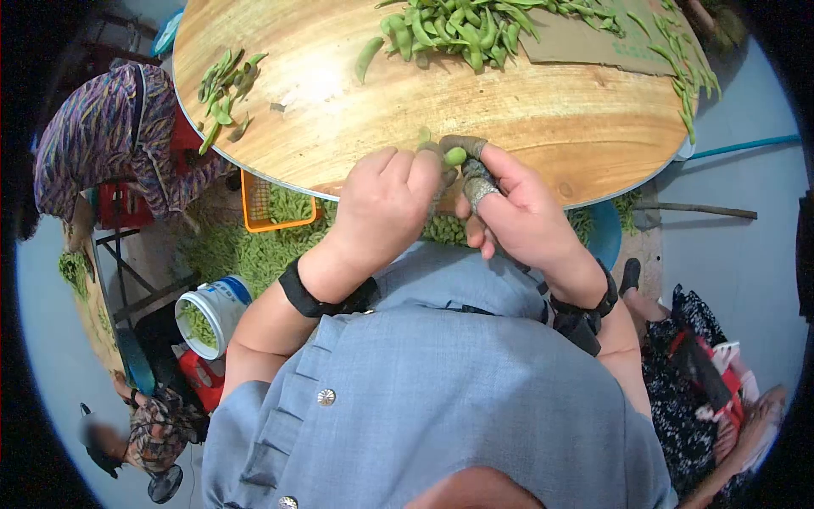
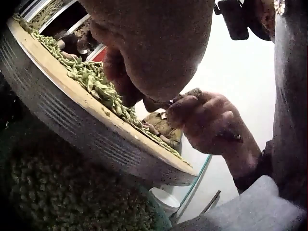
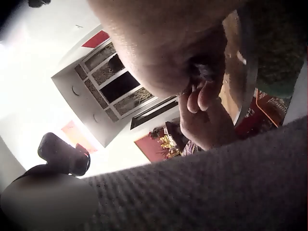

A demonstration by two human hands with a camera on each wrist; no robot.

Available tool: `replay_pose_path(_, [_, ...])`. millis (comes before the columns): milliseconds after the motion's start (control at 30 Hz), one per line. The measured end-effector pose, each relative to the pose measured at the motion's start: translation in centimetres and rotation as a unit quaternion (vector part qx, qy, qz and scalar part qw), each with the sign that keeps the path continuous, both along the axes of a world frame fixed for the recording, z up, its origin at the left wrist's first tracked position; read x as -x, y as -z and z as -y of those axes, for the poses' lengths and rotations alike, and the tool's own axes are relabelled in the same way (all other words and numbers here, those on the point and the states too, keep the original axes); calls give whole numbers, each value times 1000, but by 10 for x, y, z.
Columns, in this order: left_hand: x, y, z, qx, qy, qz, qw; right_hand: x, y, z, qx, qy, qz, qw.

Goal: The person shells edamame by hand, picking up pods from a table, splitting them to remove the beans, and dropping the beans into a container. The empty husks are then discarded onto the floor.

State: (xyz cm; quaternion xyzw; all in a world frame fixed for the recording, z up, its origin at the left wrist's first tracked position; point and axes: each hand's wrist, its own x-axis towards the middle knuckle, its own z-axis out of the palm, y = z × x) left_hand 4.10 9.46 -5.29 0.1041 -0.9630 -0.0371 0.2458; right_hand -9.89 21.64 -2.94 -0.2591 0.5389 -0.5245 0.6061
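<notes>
In the head view both hands meet over the near edge of the round wooden table (image 1: pixel 339 110). My left hand (image 1: pixel 381 195) pinches a green soybean pod (image 1: pixel 455 157) with curled fingers. My right hand (image 1: pixel 521 204) comes in from the other side, its thumb and forefinger pinching the same pod; worn grey wraps cover both of those digits. Part of the pod is hidden by the fingers. The left wrist view shows the right hand (image 2: pixel 211 122) close beyond the dark left hand. A heap of green pods (image 1: pixel 466 30) lies farther back on the table.
A smaller pile of pods (image 1: pixel 225 89) lies at the table's left, and cardboard (image 1: pixel 585 47) at the back right. Below are an orange crate (image 1: pixel 250 204), a white bucket (image 1: pixel 225 305) and many pods on the floor (image 1: pixel 254 254). Other people sit at both sides.
</notes>
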Motion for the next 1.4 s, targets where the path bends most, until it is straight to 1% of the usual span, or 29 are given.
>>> replay_pose_path(100, [1,2,-3,-35,-12,-2,999,-3,3,-1,19,19,-22,999])
replay_pose_path(167, [0,7,-6,-207,-10,-35,978,-4,6,-2,18,29,-17,999])
replay_pose_path(200, [0,6,-5,-206,-8,-34,978,-4,8,-3,19,31,-16,999])
replay_pose_path(233, [-1,6,-5,-330,-18,-18,944,-5,10,-3,12,33,-20,999])
replay_pose_path(267, [-2,5,-4,-448,-29,-1,894,-5,11,-3,6,34,-25,999])
replay_pose_path(300, [-3,2,-3,-448,-28,-1,894,-2,11,-4,6,35,-25,999])
replay_pose_path(367, [-5,-6,1,-654,-37,41,754,8,12,-7,-37,-12,24,999])
replay_pose_path(400, [-6,-6,1,-655,-37,41,754,8,20,-8,-38,-12,25,999])
replay_pose_path(433, [-8,-7,0,-615,-43,58,785,7,31,-6,38,43,-138,989])
replay_pose_path(467, [-9,-7,0,-573,-50,74,814,5,37,-5,114,96,-294,944])
replay_pose_path(500, [-11,-6,-2,-574,-51,75,814,7,36,-6,114,96,-293,944])
replay_pose_path(567, [-13,-3,-5,-433,8,58,899,8,15,-1,178,76,-466,864])
replay_pose_path(700, [-13,-29,1,-453,56,110,883,18,18,0,193,17,-508,839])
replay_pose_path(767, [-18,-36,2,-539,122,164,817,20,14,-1,182,-39,-452,872])
replay_pose_path(800, [-19,-36,3,-540,121,163,817,20,15,-1,182,-40,-452,873])
replay_pose_path(867, [-21,-36,6,-516,175,227,807,19,19,0,209,-80,-456,861])
replay_pose_path(900, [-23,-35,6,-517,175,227,807,18,23,-1,208,-80,-457,861])
replay_pose_path(967, [-27,-32,2,-647,72,113,751,16,33,-2,134,-26,-320,937])
replay_pose_path(1000, [-31,-28,4,-648,71,112,750,16,31,-3,133,-28,-320,938])
replay_pose_path(1067, [-39,-17,13,-613,-57,92,783,16,29,-6,117,-49,-443,887])
replay_pose_path(1100, [-41,-15,11,-630,-52,75,772,15,35,-8,185,-67,-491,848])
replay_pose_path(1133, [-41,-14,10,-631,-55,74,770,11,34,-10,185,-69,-490,849])
replay_pose_path(1200, [-39,-14,6,-609,-38,87,788,1,25,-15,149,-87,-573,801])
replay_pose_path(1233, [-36,-17,6,-623,-40,103,775,-2,19,-14,174,-53,-586,790])
replay_pose_path(1267, [-33,-15,5,-624,-38,103,774,-4,16,-11,172,-54,-588,789])
replay_pose_path(1300, [-29,-11,3,-510,10,67,857,-5,14,-8,187,-31,-587,787])
replay_pose_path(1333, [-27,-9,1,-384,57,31,921,-6,13,-5,202,-8,-585,785])
replay_pose_path(1367, [-24,-12,0,-427,73,65,899,-7,13,-1,201,-7,-586,785])
replay_pose_path(1400, [-23,-14,0,-427,74,64,899,-8,15,3,186,-12,-579,794])
